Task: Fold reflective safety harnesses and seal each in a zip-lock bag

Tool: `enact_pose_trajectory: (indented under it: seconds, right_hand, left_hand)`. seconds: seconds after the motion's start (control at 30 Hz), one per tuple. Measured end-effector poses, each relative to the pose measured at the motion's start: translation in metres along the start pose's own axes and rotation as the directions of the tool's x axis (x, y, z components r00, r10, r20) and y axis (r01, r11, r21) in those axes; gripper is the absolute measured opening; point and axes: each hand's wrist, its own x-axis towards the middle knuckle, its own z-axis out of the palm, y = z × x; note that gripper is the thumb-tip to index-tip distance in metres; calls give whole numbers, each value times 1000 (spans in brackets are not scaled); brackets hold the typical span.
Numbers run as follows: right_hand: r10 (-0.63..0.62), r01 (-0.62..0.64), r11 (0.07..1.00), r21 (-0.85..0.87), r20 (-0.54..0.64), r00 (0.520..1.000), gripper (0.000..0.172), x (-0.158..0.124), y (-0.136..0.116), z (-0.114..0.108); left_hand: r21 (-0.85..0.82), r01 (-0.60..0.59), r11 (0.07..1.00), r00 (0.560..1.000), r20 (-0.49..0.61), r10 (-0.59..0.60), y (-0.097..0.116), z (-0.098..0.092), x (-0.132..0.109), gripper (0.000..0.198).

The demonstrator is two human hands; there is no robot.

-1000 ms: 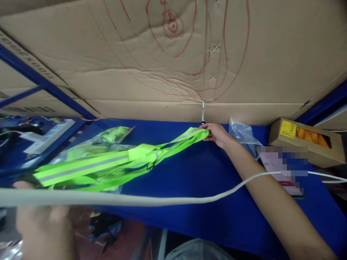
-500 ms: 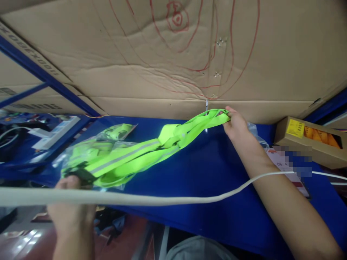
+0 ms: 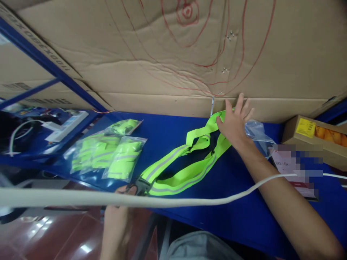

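Observation:
A neon-yellow reflective belt [image 3: 176, 179] with grey stripes lies in a long loop across the blue shelf. At its near left end is a black buckle [image 3: 142, 186], and my left hand [image 3: 118, 216] is closed on it, partly hidden behind a white cable. My right hand [image 3: 233, 121] is over the far right end of the loop, its fingers spread and stretched out. The band passes under that hand, and whether the palm touches it I cannot tell.
Clear bags of folded reflective belts [image 3: 123, 160] lie on the left. The white cable [image 3: 189, 202] crosses in front of both arms. A crumpled plastic bag [image 3: 258, 131], a cardboard box [image 3: 294, 135] and a printed card are at right. A cardboard panel [image 3: 162, 79] stands behind.
My left hand has moved right with the buckle, bringing the belt's ends closer and opening its loop. My right hand has let go of the far end and spread its fingers.

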Motion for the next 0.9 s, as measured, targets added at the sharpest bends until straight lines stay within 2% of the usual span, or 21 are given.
enact_pose_trajectory:
  seconds: [0.03, 0.07, 0.13, 0.17, 0.2, 0.23, 0.3, 0.33, 0.4, 0.47, 0.5, 0.57, 0.67, 0.73, 0.83, 0.9]
  right_hand:
    - [-53, 53, 999, 0, 23, 998, 59, -6, -13, -1]
    - [-181, 177, 983, 43, 136, 974, 50, -13, -27, -2]
    - [-366, 332, 930, 158, 319, 874, 31, -32, -58, 1]
    - [-473, 401, 881, 253, 414, 778, 29, -44, -73, 5]
    - [-596, 439, 803, 404, 536, 598, 42, -56, -86, 9]
    - [-649, 423, 761, 492, 593, 476, 54, -67, -97, 12]
    - [-640, 376, 768, 519, 647, 415, 57, -83, -110, 18]
    - [-633, 334, 774, 538, 656, 411, 53, -87, -112, 18]
    - [-607, 225, 787, 574, 656, 448, 38, -85, -112, 15]
    - [-573, 95, 784, 614, 656, 491, 26, -78, -109, 9]
    - [-558, 37, 778, 627, 663, 498, 21, -74, -108, 6]
    - [-548, -46, 765, 642, 687, 477, 13, -71, -108, 3]
    - [-511, -70, 792, 607, 721, 467, 14, -76, -110, 5]
    - [-452, -73, 831, 551, 748, 486, 17, -78, -110, 7]
    - [-410, -91, 847, 524, 754, 513, 17, -73, -105, 6]
    - [-425, -71, 827, 557, 703, 570, 13, -64, -102, 1]
  left_hand:
    - [-16, 57, 998, 998, 20, -57, 0, 0, -1, 47]
    - [-32, 104, 994, 994, 33, -103, 0, 1, -4, 49]
    - [-69, 152, 986, 988, 38, -150, 3, 6, -11, 51]
    - [-98, 168, 981, 986, 37, -165, 6, 10, -16, 51]
    - [-134, 186, 973, 982, 43, -182, 10, 15, -21, 51]
    - [-178, 202, 963, 979, 61, -194, 14, 19, -26, 51]
    - [-268, 212, 940, 974, 139, -180, 21, 27, -35, 53]
    - [-306, 197, 931, 971, 194, -142, 23, 30, -39, 57]
    - [-346, 148, 927, 950, 310, -36, 25, 32, -47, 66]
    - [-333, 98, 938, 931, 364, 32, 23, 34, -52, 68]
    - [-312, 62, 948, 931, 361, 58, 21, 37, -55, 64]
    - [-272, -44, 961, 942, 311, 130, 17, 45, -58, 50]
    - [-280, -216, 936, 942, 192, 274, 13, 66, -59, 40]
    - [-319, -227, 920, 943, 164, 290, 12, 79, -60, 41]
    - [-395, -146, 907, 943, 221, 248, 12, 89, -61, 39]
    - [-410, -119, 904, 936, 259, 240, 14, 89, -61, 37]
